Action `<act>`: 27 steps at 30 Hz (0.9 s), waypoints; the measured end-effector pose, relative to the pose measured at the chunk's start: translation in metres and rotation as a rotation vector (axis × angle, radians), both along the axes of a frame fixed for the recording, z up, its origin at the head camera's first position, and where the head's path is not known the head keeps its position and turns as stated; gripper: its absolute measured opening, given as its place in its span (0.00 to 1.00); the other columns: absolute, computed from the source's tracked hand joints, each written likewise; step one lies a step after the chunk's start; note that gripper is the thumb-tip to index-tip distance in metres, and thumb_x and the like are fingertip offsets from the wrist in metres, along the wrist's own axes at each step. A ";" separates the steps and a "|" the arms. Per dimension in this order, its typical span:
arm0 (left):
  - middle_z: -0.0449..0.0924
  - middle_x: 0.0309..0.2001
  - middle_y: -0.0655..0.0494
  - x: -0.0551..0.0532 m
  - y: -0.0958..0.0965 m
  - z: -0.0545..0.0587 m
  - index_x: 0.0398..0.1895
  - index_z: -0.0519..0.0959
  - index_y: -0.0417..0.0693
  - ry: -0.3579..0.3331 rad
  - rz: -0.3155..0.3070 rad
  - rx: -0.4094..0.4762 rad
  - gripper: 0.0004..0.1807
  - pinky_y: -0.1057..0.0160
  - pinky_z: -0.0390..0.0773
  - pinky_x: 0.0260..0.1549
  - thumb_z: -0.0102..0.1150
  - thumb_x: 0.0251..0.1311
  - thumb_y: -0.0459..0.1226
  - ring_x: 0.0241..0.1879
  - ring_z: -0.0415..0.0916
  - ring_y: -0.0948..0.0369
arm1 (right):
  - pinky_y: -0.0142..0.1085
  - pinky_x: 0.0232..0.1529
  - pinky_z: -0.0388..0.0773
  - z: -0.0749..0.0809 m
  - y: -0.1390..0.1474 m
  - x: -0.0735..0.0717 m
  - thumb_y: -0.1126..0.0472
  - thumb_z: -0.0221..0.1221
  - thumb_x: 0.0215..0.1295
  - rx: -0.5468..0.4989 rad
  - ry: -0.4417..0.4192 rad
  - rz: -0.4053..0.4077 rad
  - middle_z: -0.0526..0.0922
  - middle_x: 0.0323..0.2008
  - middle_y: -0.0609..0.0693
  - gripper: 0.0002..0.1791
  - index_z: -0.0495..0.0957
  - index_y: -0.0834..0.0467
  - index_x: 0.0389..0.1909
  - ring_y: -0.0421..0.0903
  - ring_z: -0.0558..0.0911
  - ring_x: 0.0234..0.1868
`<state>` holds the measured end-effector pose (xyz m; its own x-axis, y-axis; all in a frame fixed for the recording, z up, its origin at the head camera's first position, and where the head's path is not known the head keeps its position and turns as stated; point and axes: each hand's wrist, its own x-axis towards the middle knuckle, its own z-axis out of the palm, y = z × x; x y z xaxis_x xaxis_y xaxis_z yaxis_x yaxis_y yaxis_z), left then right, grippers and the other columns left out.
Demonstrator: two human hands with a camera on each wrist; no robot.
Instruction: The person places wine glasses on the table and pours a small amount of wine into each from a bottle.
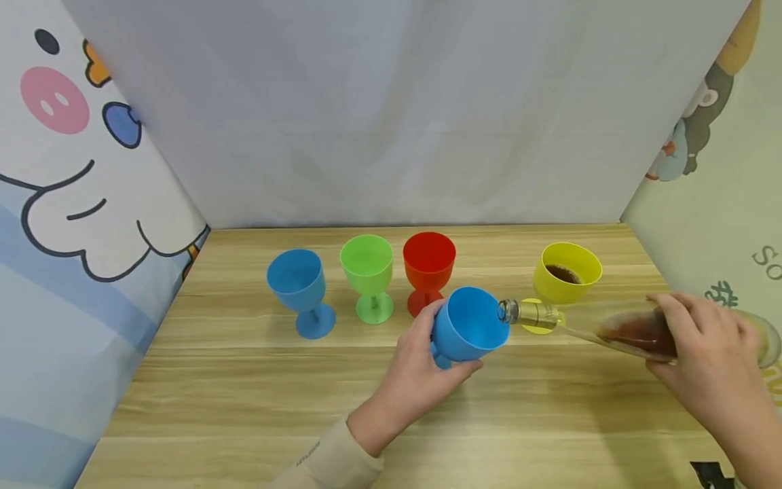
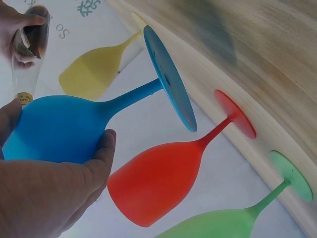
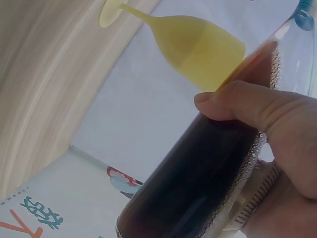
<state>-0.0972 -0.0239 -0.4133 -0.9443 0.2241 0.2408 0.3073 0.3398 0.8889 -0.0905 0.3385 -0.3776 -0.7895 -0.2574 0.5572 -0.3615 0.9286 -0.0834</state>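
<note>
My left hand (image 1: 411, 380) grips a blue goblet (image 1: 459, 333) by its bowl, and its foot stands off the table in the left wrist view. The goblet leans toward the bottle, and no liquid shows in the visible part of its bowl. In my right hand (image 1: 711, 353) is a clear glass bottle (image 1: 586, 333) with dark brown liquid (image 3: 193, 168), held nearly level. The bottle's mouth is at the goblet's right rim; I cannot tell whether they touch. Behind the bottle, a yellow goblet (image 1: 565, 288) holds some dark liquid.
On the wooden table (image 1: 256, 421) stand a second blue goblet (image 1: 297, 285), a green goblet (image 1: 367, 265) and a red goblet (image 1: 429, 261), left of the held one. A pale cloth backdrop (image 1: 397, 122) rises behind the table, with printed panels on both sides.
</note>
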 end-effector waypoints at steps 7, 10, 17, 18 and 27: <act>0.70 0.65 0.62 0.000 0.000 -0.001 0.71 0.63 0.55 0.002 -0.002 0.000 0.48 0.54 0.78 0.51 0.82 0.48 0.41 0.62 0.68 0.58 | 0.72 0.55 0.54 0.003 -0.001 0.001 0.82 0.80 0.08 -0.001 -0.014 -0.012 0.70 0.53 0.70 0.60 0.69 0.63 0.59 0.72 0.67 0.55; 0.70 0.65 0.62 0.000 -0.001 -0.001 0.71 0.63 0.55 0.000 -0.003 -0.003 0.48 0.54 0.78 0.51 0.82 0.48 0.41 0.63 0.68 0.58 | 0.72 0.55 0.54 0.004 -0.002 0.001 0.82 0.80 0.08 0.004 -0.006 -0.009 0.70 0.53 0.70 0.61 0.69 0.63 0.59 0.71 0.67 0.55; 0.70 0.65 0.62 0.000 -0.001 0.000 0.71 0.63 0.54 -0.011 -0.001 -0.016 0.48 0.53 0.78 0.52 0.82 0.48 0.41 0.63 0.68 0.57 | 0.72 0.54 0.55 0.008 0.001 0.000 0.83 0.80 0.06 0.015 0.038 0.006 0.70 0.53 0.68 0.61 0.69 0.63 0.58 0.71 0.67 0.55; 0.70 0.65 0.62 0.000 -0.001 0.000 0.71 0.63 0.54 -0.012 -0.001 -0.017 0.48 0.53 0.78 0.52 0.82 0.48 0.41 0.63 0.68 0.57 | 0.72 0.54 0.55 0.008 0.001 -0.001 0.83 0.80 0.06 0.015 0.040 0.007 0.70 0.53 0.68 0.61 0.69 0.63 0.58 0.71 0.67 0.56; 0.70 0.65 0.61 0.001 -0.001 -0.002 0.72 0.64 0.54 -0.030 -0.001 -0.033 0.48 0.52 0.78 0.51 0.81 0.48 0.41 0.63 0.68 0.56 | 0.72 0.57 0.53 0.009 0.001 0.001 0.83 0.80 0.07 0.030 0.040 0.009 0.69 0.54 0.69 0.62 0.69 0.62 0.59 0.71 0.66 0.57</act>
